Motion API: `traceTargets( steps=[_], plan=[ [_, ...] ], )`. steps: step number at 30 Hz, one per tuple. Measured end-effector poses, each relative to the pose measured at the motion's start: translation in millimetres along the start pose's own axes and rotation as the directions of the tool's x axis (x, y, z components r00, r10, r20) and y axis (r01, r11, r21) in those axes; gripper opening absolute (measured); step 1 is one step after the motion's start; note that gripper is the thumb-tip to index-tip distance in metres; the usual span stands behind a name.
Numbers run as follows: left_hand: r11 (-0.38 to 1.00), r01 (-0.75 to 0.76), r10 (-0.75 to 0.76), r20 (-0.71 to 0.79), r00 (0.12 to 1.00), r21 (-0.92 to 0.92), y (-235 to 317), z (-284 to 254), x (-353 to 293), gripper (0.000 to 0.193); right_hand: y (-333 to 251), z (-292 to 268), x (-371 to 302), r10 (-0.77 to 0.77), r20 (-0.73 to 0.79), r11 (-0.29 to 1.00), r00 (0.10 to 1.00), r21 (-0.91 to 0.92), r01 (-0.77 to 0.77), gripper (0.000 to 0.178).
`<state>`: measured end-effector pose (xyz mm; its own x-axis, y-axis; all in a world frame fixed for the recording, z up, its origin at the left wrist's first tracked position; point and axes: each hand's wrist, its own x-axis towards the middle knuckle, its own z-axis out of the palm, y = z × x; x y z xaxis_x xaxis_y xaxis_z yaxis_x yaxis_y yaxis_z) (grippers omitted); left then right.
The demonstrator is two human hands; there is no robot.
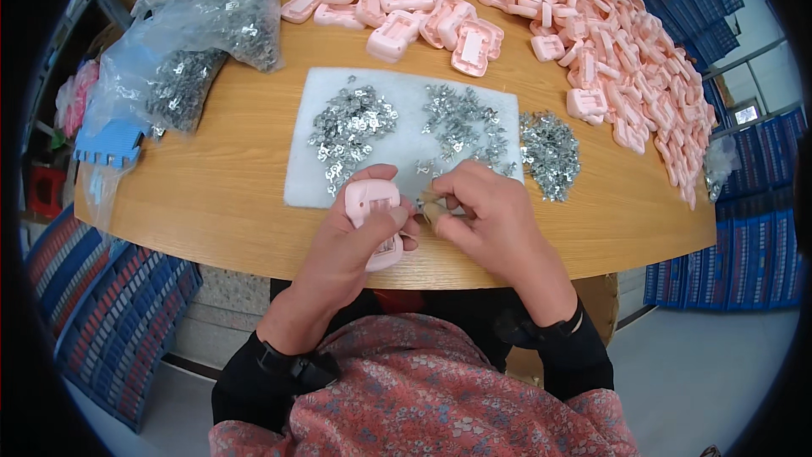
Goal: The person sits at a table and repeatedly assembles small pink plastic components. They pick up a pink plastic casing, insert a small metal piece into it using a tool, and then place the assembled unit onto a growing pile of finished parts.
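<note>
Hands (423,220) on pink casing (373,201), bagged clips (220,25)

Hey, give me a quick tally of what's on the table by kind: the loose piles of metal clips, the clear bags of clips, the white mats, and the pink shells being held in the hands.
Loose piles of metal clips: 3
Clear bags of clips: 2
White mat: 1
Pink shell held in the left hand, right hand at its edge: 1
Total: 7
The heap of pink shells is too many to count.
</note>
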<state>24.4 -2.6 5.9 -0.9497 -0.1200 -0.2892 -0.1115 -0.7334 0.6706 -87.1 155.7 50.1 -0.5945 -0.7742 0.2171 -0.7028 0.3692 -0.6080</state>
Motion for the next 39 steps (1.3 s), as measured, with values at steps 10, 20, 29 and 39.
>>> traceTargets(
  steps=[10,20,29,39],
  plan=[
    [0.994,-0.042,0.037,0.058,0.998,0.102,-3,2,2,0.043,-13,-1,-16,0.129,-0.008,0.978,0.992,0.167,-0.126,0.019],
    [0.984,0.164,-0.155,0.118,0.981,-0.07,-1,9,2,0.037,7,7,-24,0.325,0.085,0.734,0.942,0.606,-0.307,0.02],
    [0.918,0.37,-0.339,0.201,0.919,-0.145,-5,8,4,0.052,-3,4,-16,0.124,0.004,0.968,0.992,0.218,-0.121,0.023],
    [0.921,0.386,-0.388,0.165,0.907,0.045,-17,2,8,0.052,-15,-1,-20,0.028,0.067,0.994,0.997,-0.108,-0.021,0.02]
  ],
)
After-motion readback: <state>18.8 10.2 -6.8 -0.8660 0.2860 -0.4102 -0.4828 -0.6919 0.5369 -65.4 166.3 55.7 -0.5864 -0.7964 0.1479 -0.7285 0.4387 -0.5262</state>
